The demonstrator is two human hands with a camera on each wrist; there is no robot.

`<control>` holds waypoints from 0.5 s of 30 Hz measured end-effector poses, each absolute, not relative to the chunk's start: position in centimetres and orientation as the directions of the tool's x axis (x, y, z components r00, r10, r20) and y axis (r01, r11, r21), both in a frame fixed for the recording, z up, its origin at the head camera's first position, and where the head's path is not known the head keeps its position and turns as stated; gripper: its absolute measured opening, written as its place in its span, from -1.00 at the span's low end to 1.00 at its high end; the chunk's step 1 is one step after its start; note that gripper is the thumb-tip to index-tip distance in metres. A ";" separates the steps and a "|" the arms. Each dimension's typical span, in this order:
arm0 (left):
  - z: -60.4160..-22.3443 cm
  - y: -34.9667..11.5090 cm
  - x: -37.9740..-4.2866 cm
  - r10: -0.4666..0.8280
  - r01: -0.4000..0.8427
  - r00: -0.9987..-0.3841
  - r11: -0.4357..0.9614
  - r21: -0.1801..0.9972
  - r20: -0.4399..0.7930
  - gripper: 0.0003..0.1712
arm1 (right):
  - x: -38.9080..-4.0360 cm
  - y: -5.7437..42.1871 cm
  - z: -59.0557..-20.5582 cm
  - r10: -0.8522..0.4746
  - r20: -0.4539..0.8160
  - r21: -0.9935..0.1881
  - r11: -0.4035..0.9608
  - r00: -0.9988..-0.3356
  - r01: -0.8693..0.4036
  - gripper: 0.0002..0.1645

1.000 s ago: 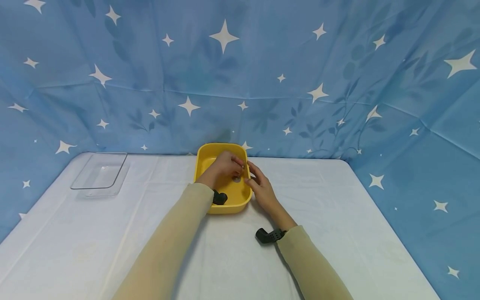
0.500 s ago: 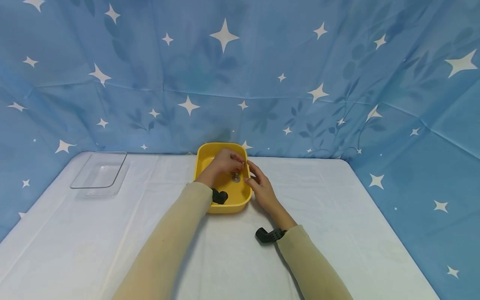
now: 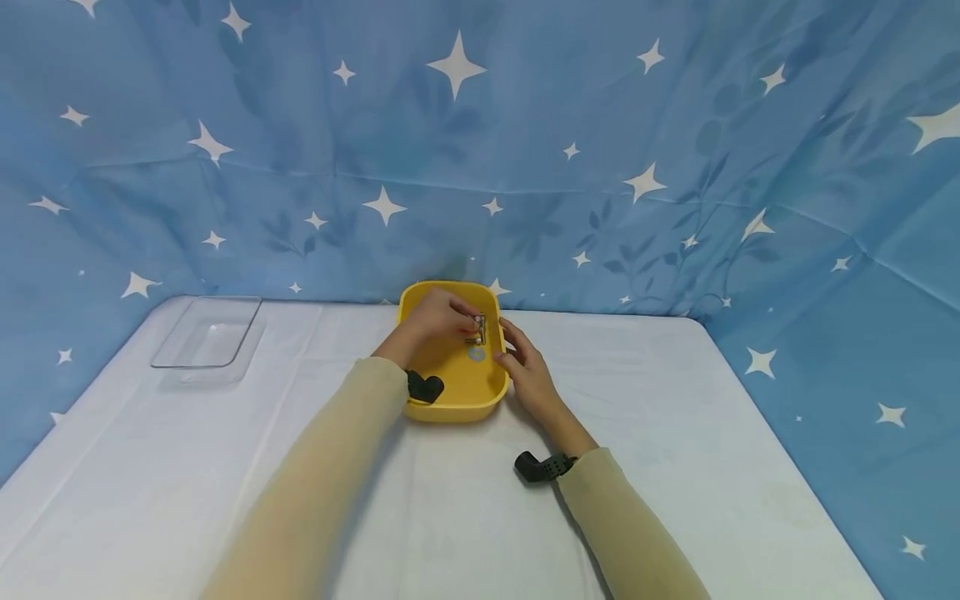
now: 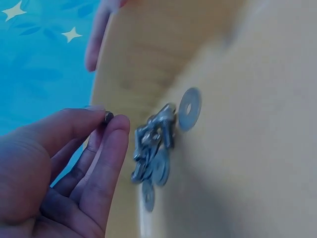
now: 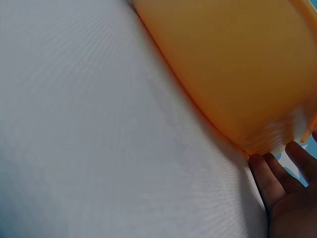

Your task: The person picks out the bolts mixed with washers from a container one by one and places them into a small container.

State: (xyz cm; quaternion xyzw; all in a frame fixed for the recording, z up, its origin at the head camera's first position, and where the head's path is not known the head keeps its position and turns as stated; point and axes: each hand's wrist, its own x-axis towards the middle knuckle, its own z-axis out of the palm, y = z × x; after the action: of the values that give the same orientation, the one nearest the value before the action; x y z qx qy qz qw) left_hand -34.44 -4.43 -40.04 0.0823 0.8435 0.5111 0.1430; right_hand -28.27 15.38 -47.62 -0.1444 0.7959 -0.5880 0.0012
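Likely picking hardware [image 4: 153, 141] | left hand [image 3: 437, 315] pinches part [image 4: 109, 117] | right hand [image 3: 532, 379], fingers apart, touches bin [image 3: 457, 413] | next wants steady pinch

Facing you, a blue fabric backdrop [image 3: 517, 158] hangs in shallow creases, printed with pale four-pointed stars [image 3: 457, 66] and darker leaf sprigs [image 3: 705, 225]. It meets the far edge of your white-covered table [image 3: 675, 417], whose far corners are rounded, under soft light.
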 end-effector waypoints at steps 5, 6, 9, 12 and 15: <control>-39.0 -6.3 -33.8 0.277 -0.005 -0.948 0.478 0.878 -0.156 -0.67 | -28.3 15.3 -47.5 -0.225 0.160 -0.937 0.271 -0.961 -0.219 -0.27; -38.8 -6.7 -33.6 0.274 -0.010 -0.948 0.474 0.881 -0.159 -0.66 | -28.3 15.3 -47.6 -0.223 0.159 -0.937 0.273 -0.962 -0.218 -0.27; -38.3 -8.0 -33.2 0.266 -0.014 -0.950 0.481 0.877 -0.161 -0.65 | -28.3 15.2 -47.8 -0.219 0.148 -0.937 0.282 -0.964 -0.208 -0.27; -37.7 -9.2 -33.1 0.261 -0.012 -0.952 0.486 0.874 -0.158 -0.65 | -28.3 15.1 -47.7 -0.210 0.142 -0.933 0.299 -0.967 -0.201 -0.28; -37.0 -10.4 -33.0 0.255 -0.017 -0.954 0.483 0.875 -0.159 -0.66 | -28.3 15.0 -47.7 -0.204 0.132 -0.931 0.309 -0.970 -0.192 -0.27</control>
State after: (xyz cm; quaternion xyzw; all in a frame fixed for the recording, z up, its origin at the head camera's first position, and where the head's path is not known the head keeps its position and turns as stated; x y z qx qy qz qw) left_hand -32.97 -10.43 -37.01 0.0698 0.8506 0.5034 0.1350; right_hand -28.32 15.05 -47.67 -0.1222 0.8091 -0.5748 0.0054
